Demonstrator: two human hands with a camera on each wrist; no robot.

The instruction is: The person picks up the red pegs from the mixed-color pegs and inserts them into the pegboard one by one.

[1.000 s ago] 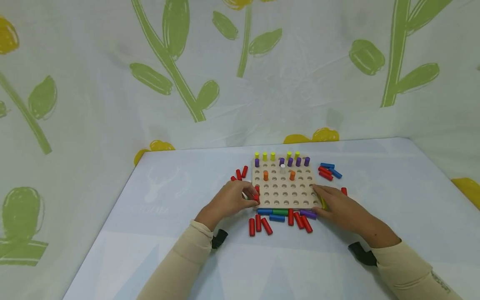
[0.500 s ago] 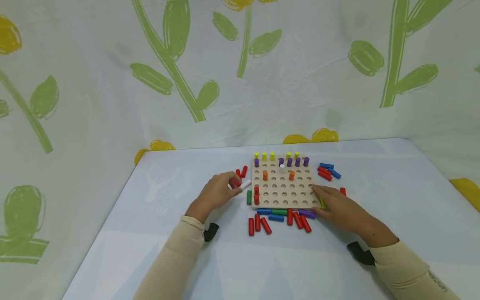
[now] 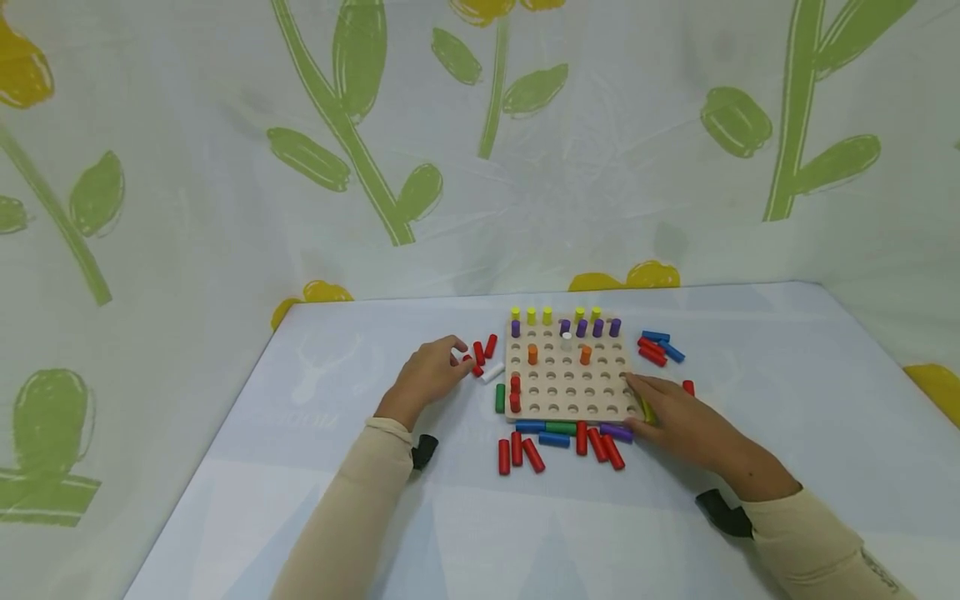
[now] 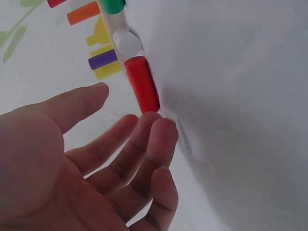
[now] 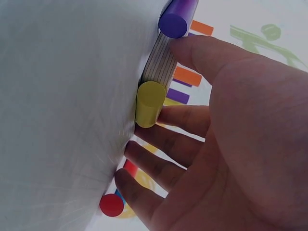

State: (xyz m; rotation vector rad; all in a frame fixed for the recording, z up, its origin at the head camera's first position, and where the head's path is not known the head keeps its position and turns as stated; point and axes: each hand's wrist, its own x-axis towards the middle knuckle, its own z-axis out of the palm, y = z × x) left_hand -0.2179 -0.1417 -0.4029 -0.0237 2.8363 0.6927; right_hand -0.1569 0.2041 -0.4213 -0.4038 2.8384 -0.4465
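Red pegs point(image 3: 515, 403) seated, left hand point(image 3: 424, 378) has moved, fingers parted, to loose red peg point(image 4: 143, 86), contact unclear; right hand point(image 3: 681, 423), spread, touches pegboard point(image 3: 562, 400).

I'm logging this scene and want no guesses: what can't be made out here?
- Yellow cylindrical peg: head view, partly hidden by the right grip.
- Green cylindrical peg: left wrist view, cut off by the top edge.
- Dark marking on right beige fabric sleeve: head view, too small and blurred.
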